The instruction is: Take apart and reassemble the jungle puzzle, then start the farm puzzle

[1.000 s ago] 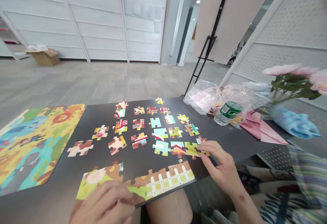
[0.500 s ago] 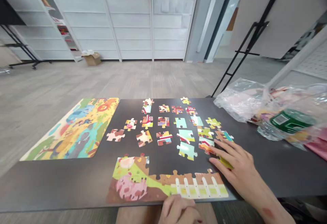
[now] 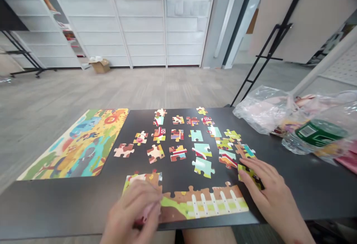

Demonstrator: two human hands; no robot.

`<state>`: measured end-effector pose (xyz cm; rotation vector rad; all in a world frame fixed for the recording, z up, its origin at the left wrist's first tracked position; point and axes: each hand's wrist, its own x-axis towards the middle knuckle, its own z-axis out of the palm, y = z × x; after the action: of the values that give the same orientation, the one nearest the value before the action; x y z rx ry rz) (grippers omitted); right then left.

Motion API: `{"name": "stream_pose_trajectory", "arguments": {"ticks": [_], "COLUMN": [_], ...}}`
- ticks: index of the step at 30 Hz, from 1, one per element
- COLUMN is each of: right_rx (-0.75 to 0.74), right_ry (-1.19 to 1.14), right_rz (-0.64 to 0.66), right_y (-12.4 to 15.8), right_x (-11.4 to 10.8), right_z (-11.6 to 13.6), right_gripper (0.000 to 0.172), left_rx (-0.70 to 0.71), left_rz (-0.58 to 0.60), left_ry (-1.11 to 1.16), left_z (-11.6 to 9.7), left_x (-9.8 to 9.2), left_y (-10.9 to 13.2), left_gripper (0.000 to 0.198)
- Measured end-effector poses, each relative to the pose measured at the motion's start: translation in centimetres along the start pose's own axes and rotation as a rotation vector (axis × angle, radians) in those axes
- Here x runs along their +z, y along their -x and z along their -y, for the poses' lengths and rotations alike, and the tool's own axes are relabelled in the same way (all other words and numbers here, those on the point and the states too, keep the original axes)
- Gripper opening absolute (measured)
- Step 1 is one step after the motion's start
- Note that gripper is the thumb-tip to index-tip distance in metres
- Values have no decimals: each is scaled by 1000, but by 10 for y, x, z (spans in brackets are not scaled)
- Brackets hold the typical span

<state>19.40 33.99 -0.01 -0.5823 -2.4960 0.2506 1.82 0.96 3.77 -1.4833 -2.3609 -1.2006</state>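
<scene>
My left hand (image 3: 132,208), slightly blurred, is over the left end of the joined puzzle section (image 3: 178,207), hiding much of its pink pig. Its fingers are bent, with the thumb apart and part of the pig showing through the gap. At the right, my right hand (image 3: 267,192) has its fingers spread at a green and black puzzle piece (image 3: 253,177), which shows between index finger and thumb. Just left of those fingertips lies a red-roof piece (image 3: 228,158). A brown and blue piece (image 3: 244,149) sits beyond them. Several loose pieces (image 3: 203,166) lie in rough rows behind the joined section.
A finished animal picture board (image 3: 83,143) lies at the table's left. On the right are a clear plastic bag (image 3: 258,108) and a bottle with a green label (image 3: 315,134). A black stand (image 3: 269,52) rises behind the table (image 3: 69,203).
My left hand has risen from the table's front edge and moved left over the pig. My right hand has drawn back a little to the right, leaving more of the green and black piece visible.
</scene>
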Motion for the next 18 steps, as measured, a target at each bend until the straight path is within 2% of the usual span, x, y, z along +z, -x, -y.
{"name": "stream_pose_trajectory", "arguments": {"ticks": [3,5,7,9,13,18], "right_rx": [-33,-31,-30,-42,-64,-57], "right_ry": [5,1,-7,-17,-13,7], "right_rz": [3,3,4,9,36,57], "right_y": [0,1,2,2,2,2], "right_x": [4,6,6,5,3,3], "right_z": [-4,-6,-7,-6,-3,-4], "right_gripper": [42,43,43,42,40,37], "left_rx": [-117,-139,-107,-62,-16,15], "left_rz": [-26,87,212,267,301,291], "left_ry": [-146,-180,-163,-134,-146,-185], "left_z": [36,51,58,58,56,60], "left_x": [-36,-47,-49,-49,-48,-47], "left_y": [-9,-8,-3,2,5,6], "left_gripper": [12,20,30,43,58,52]}}
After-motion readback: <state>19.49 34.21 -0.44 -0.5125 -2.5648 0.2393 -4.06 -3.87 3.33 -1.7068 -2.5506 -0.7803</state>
